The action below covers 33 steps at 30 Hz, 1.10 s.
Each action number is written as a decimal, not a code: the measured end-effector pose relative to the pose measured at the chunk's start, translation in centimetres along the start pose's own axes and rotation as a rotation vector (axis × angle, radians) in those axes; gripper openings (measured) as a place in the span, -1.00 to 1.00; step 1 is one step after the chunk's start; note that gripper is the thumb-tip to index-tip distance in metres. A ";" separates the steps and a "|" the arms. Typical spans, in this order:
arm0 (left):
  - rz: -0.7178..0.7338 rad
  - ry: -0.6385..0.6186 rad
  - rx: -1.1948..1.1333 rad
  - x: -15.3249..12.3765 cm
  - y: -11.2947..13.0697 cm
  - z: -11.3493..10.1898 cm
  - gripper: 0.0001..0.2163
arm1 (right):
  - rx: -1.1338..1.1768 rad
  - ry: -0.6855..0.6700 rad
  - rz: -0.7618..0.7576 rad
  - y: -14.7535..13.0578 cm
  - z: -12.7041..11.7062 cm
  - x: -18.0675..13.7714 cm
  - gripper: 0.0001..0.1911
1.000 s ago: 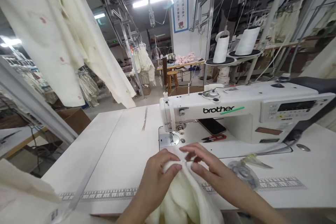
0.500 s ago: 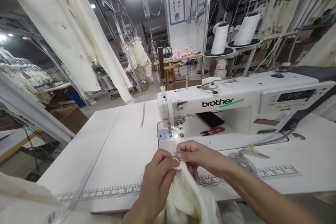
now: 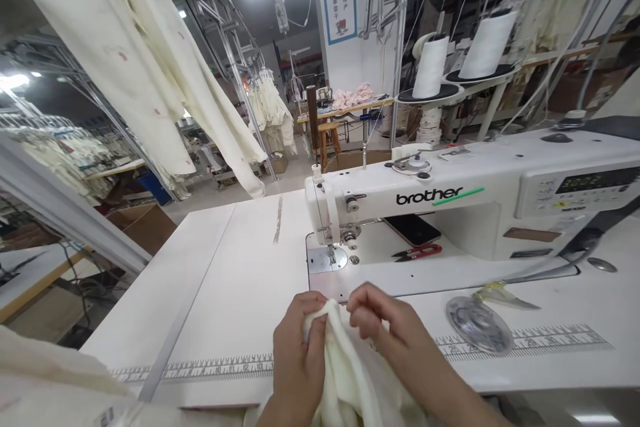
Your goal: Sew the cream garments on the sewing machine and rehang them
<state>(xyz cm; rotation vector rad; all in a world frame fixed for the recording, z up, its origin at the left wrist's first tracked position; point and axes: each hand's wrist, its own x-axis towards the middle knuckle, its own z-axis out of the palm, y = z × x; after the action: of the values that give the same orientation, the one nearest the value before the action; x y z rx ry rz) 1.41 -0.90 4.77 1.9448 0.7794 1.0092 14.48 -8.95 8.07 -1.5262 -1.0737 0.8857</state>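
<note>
Far left: cream fabric with faint pink motifs point(image 3: 115, 53) hangs from above, over a flat white tabletop point(image 3: 235, 313). Black-marked ruler strip point(image 3: 220, 369) runs along the front of the table.

Left hand point(image 3: 300, 353): closed in a thumb-and-finger pinch on the top fold of a soft, cream-white, bunched cloth point(image 3: 345, 363). Cloth is at front centre, just short of the white sewing machine point(image 3: 475, 177) and its shiny metal needle plate point(image 3: 320, 258); lower part falls past the table's front edge, end not visible.

Handling, my read: light, limp, a bit thick and plush. Not fragile, not slippery; dry fingers should grip fine. No stiffness of its own, so it only keeps shape where pinched; hanging part could drag the fold out of line. Best hold: 2 pinches close together on the top fold, 1 each side, thumbs on the near face. Pull gently, it may stretch.

Right hand point(image 3: 395, 327): fingers curled, narrow, right at the cloth's right side. Can't tell if it grips any.

Behind it, on the machine bed: black phone point(image 3: 413, 230), red-handled snips point(image 3: 423, 251). Further right, clear plastic disc point(image 3: 479, 325) on the table, partly over the ruler strip, well apart from the cloth.
</note>
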 end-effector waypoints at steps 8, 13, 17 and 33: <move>-0.390 -0.155 -0.286 1.4 1.5 -1.1 -0.71 | -0.237 -0.085 -0.164 -0.2 -0.5 0.5 -0.80; -0.363 -0.396 -0.243 3.9 1.5 -2.2 -0.81 | -0.271 -0.114 -0.277 1.1 -1.9 2.6 -0.78; -0.385 -0.428 -0.265 5.5 0.2 -1.8 -0.86 | -0.126 0.020 -0.066 1.9 -1.5 3.6 -0.87; -0.370 -0.512 0.177 10.1 -7.3 2.9 -0.82 | -0.610 0.086 0.280 5.6 -1.9 11.0 -0.87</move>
<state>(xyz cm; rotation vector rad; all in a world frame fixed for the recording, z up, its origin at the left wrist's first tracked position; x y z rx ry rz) 7.73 9.62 1.17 1.9843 0.9003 0.2103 20.96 0.37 2.89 -2.2430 -1.1438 0.6967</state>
